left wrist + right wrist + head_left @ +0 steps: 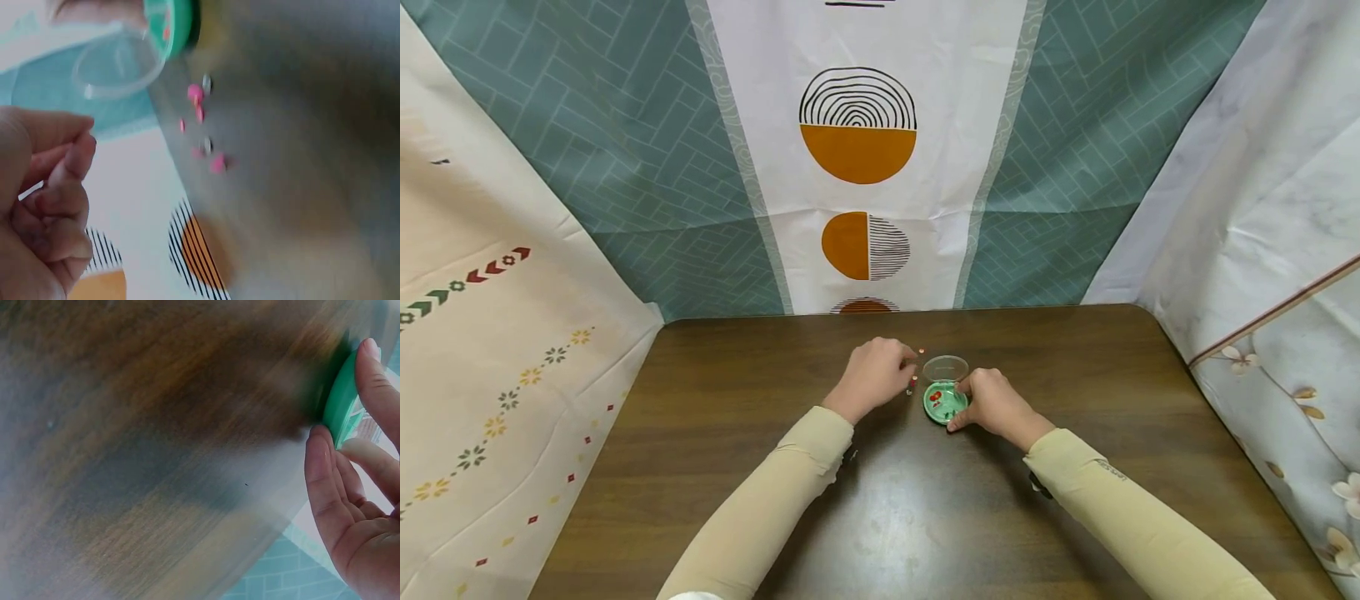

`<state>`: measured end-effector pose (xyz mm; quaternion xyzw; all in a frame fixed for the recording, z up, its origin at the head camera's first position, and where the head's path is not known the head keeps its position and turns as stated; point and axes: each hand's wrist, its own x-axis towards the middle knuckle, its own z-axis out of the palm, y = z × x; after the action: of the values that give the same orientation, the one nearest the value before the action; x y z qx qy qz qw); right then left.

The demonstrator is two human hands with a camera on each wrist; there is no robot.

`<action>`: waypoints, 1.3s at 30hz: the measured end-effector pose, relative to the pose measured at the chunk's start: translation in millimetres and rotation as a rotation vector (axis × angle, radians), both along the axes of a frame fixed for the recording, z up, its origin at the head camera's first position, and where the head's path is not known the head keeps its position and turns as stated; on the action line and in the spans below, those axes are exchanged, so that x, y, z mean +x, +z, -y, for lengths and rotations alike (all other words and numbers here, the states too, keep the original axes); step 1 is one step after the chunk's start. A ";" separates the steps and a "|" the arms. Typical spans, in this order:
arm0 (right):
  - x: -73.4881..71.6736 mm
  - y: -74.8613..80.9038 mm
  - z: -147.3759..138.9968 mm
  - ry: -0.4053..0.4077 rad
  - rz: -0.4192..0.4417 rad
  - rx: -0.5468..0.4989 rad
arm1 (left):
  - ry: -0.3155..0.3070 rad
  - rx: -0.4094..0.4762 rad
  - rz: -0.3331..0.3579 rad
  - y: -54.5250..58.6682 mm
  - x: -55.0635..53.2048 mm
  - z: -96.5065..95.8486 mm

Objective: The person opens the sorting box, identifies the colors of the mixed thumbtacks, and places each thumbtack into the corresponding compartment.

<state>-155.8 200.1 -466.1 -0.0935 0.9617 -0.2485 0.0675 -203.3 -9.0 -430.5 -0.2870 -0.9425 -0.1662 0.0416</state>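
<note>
Green round case (946, 402) is in the right hand (995, 404), centre of the head frame, a bit right and below. That hand pinches the rim, digits on opposite sides. Right wrist view agrees: case upper right, edge between the fingertips.

Left hand (882, 372) is just left of the case, apart from it. Thumb and index tips pressed together, other fingers curled in; left wrist view has it at the left edge. Can't tell if a tiny piece sits between the tips.

Clear lid (946, 368) stands open at the top side of the case. Inside the case: red bits (936, 397) toward the left, dark green bits lower right.

Loose pieces (913, 380) lie between left hand and case, plus one pink piece (922, 351) higher up, left of the lid. Left wrist view shows them as pink and silvery, scattered around frame centre; blurred, exact shapes unclear.

Both arms in pale yellow sleeves (1135, 508), entering from the bottom edge. Brown wood-grain table (700, 417) under everything, glare at lower centre.

Behind: teal-and-white cloth (662, 125) with orange and striped circles, top of frame. Cream patterned cloth (475, 358) at left, marbled floral cloth (1262, 192) at right.
</note>
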 end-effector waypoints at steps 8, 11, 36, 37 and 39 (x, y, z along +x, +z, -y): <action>-0.1 0.4 0.7 0.005 0.018 0.007 | 0.235 0.072 0.060 -6.9 -20.8 27.1; 0.5 1.3 0.9 0.003 0.021 0.012 | 0.228 0.020 0.090 -15.3 -21.2 26.9; 1.6 0.1 2.6 0.011 -0.006 0.033 | 0.149 -0.170 0.070 -45.8 -24.9 8.9; 1.5 0.4 2.6 0.012 -0.009 0.033 | 0.147 -0.167 0.070 -45.8 -24.9 8.8; 1.1 0.7 2.1 0.013 -0.013 0.034 | 0.143 -0.159 0.072 -45.5 -24.8 9.0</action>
<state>-154.7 198.0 -465.4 -0.1004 0.9656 -0.2312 0.0644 -228.0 -18.1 -475.9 -0.2152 -0.9716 -0.0979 -0.0036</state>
